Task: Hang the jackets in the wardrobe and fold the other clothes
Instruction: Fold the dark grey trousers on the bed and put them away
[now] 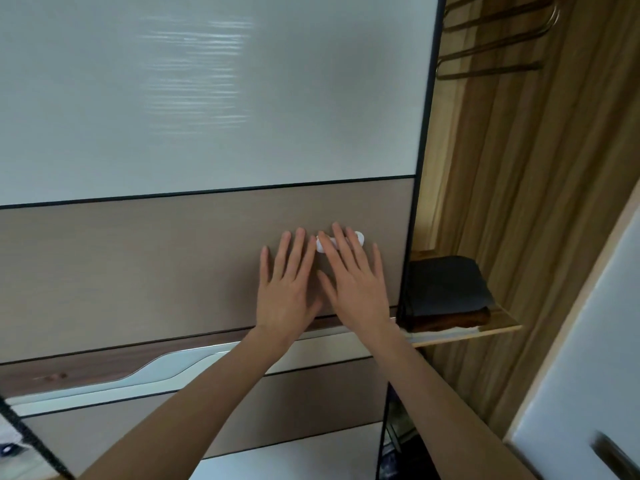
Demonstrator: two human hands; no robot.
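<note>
Now both hands lie flat on the sliding wardrobe door (173, 265), fingers straight, gripping nothing: left hand (285, 289) on the brown panel, right hand (353, 285) over one white handle (323, 244). One shelf (498, 329) in the open gap holds three folded clothes (446, 289) (stacked); several empty hangers (495, 39) above.

Both forearms are bare from the bottom of the view up to the wrists, with no sleeve, cuff, watch or band showing, and the left hand (287, 289) and right hand (353, 282) wear neither gloves nor rings, their fingernails short and unpainted.
</note>
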